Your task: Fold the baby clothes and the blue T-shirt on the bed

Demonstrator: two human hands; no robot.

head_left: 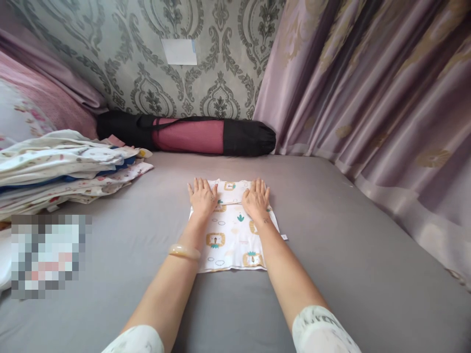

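Note:
A white garment [231, 235] printed with lions and green leaves lies flat on the grey sheet. Its far part is folded over toward me, making a band across the top. My left hand [203, 197] presses on the far left corner of the cloth, palm down with fingers stretched out. On the far right corner, my right hand [256, 197] lies flat in the same way, fingers pointing away from me. Neither hand grips the fabric. A small white tag [284, 237] sticks out at the garment's right edge.
To the left is a stack of folded clothes [66, 162], with a pixelated item [55, 257] nearer me. A black and pink rolled bag [189, 136] lies along the patterned wall [221, 63]. Purple curtains [353, 83] hang at the right edge of the grey bed surface [331, 245].

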